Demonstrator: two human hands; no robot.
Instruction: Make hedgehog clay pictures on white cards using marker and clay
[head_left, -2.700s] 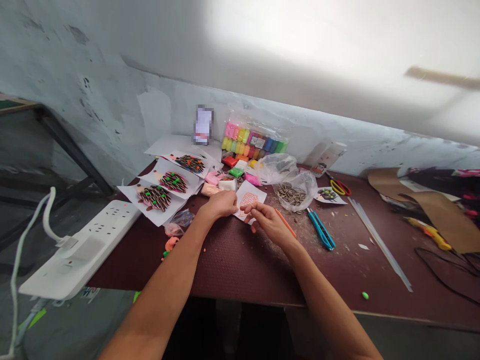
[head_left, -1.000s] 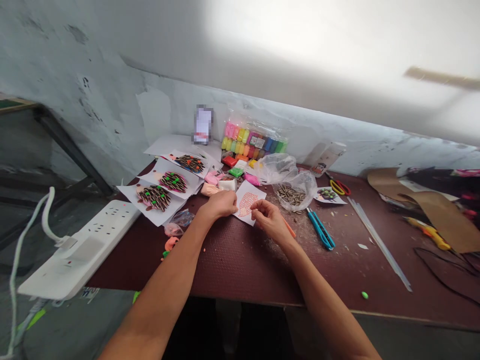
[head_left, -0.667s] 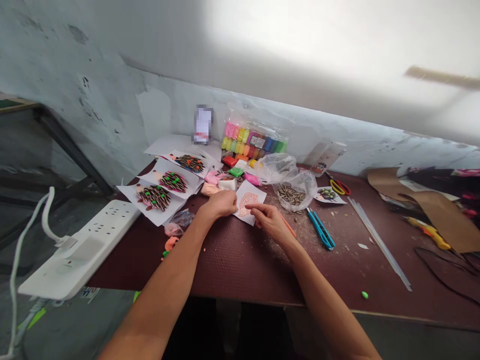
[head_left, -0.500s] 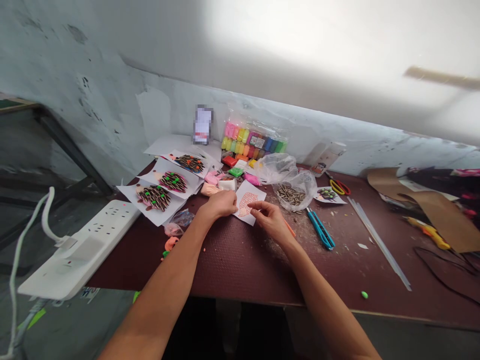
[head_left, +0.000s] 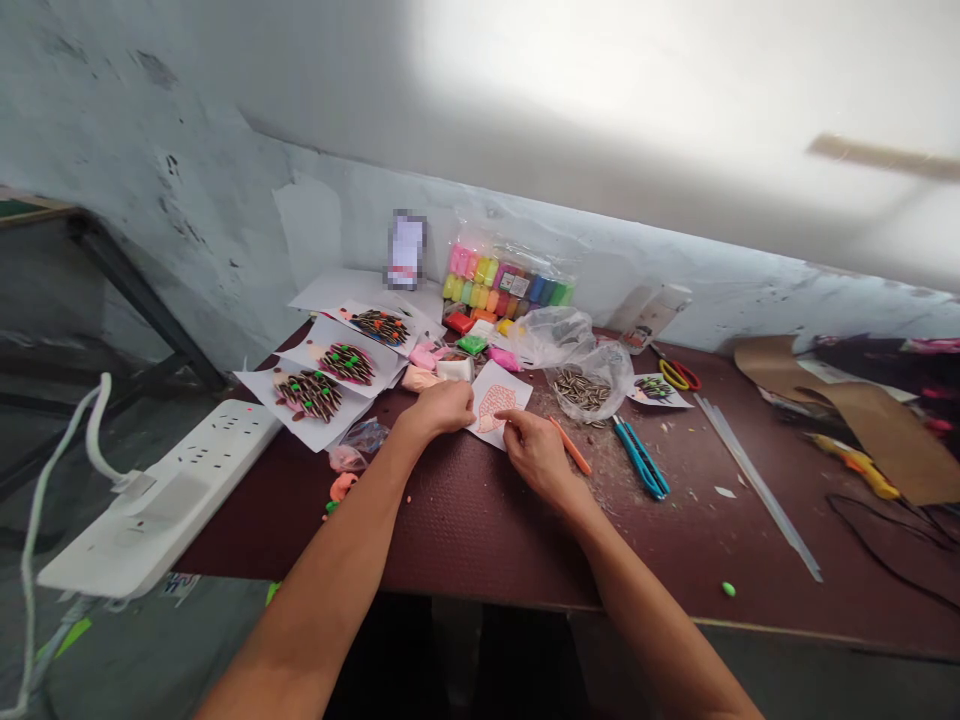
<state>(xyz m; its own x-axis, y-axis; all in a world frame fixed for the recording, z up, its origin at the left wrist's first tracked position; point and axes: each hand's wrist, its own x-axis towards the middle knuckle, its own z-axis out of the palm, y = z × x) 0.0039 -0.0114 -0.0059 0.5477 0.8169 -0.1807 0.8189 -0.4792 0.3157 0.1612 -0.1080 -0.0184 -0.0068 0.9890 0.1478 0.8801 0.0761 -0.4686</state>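
A white paper card point(head_left: 504, 384) with an orange clay hedgehog shape lies on the dark red table point(head_left: 480, 520). My left hand point(head_left: 444, 406) rests curled on the card's left edge and pins it down. My right hand point(head_left: 534, 446) sits at the card's lower right corner, its fingertips touching the clay shape; whether they pinch anything is too small to tell. Just right of this hand lies an orange stick point(head_left: 570, 446). A clear bag of striped sunflower seeds point(head_left: 586, 388) sits behind it.
Three finished seed hedgehog cards point(head_left: 311, 394) lie at the left. A pack of coloured clay point(head_left: 507, 285) leans on the wall. Blue snips point(head_left: 642, 458), red-yellow scissors point(head_left: 681, 375), a clear strip point(head_left: 757, 482), a white power strip point(head_left: 157, 492) and brown cardboard point(head_left: 862, 410) surround the work spot.
My right hand lowered from above the card's lower edge to its lower right corner, fingertips now on the clay. The left hand stayed on the card.
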